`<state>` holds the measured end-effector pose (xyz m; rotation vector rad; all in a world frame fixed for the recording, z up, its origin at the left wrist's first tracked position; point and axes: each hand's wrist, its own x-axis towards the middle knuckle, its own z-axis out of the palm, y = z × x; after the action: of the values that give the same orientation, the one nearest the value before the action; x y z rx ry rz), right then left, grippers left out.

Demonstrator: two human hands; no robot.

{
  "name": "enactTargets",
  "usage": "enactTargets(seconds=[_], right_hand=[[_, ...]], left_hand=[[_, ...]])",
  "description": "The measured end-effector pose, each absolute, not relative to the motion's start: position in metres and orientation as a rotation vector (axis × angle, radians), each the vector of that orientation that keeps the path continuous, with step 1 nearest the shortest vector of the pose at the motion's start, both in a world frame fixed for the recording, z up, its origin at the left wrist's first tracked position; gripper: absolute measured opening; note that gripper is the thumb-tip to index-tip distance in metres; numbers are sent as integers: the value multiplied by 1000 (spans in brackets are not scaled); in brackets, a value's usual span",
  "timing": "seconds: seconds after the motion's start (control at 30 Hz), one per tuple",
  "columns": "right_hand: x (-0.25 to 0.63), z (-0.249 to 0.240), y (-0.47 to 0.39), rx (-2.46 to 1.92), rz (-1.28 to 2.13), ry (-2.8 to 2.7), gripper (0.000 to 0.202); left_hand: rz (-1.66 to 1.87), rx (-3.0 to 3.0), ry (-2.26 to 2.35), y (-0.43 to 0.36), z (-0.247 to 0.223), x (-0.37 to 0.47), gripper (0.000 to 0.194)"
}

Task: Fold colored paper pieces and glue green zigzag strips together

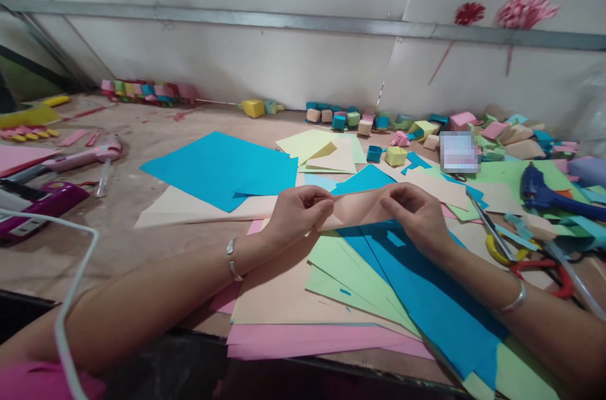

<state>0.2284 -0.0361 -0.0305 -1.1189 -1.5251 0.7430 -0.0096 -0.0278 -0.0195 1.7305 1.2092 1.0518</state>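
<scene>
Both hands are engaged on a peach paper strip (357, 207), stretched between them above the layered sheets at the work area's middle. The left hand (299, 216) pinches one end, thumb against fingers; the right hand (419, 214) pinches the other likewise. The strip appears creased, though shadow prevents confirmation. Beneath lie green sheets (355, 274) and a long blue sheet (426, 293). Red-handled scissors (563, 277) and a blue glue gun (558, 197) lie beyond the right wrist.

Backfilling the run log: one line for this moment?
left hand: pinching peach paper strip | right hand: pinching same strip | beneath: blue paper, green sheets
</scene>
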Motion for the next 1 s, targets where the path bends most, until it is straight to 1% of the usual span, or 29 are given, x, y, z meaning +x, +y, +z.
enactTargets(seconds=[0.17,0.3,0.47,0.77,1.0], right_hand=[[230,-33,-35,-1177,660,-1516,18],[231,-37,-32,-1154,719,-1483,18],[233,-43,-28,-1099,791,-1463,30],[236,-40,-28,-1314,665,-1592,22],[235,-39,-28,-1284,332,-1868,13]], left_hand=[[1052,1816,1226,-28,-19,-10,14],[1119,1954,1257,-25,-21,-12,14],[1103,2004,1273,-21,-24,-12,18],[1054,2086,1228,-21,-27,-12,14],[977,2216,1226,-22,-25,-11,14]])
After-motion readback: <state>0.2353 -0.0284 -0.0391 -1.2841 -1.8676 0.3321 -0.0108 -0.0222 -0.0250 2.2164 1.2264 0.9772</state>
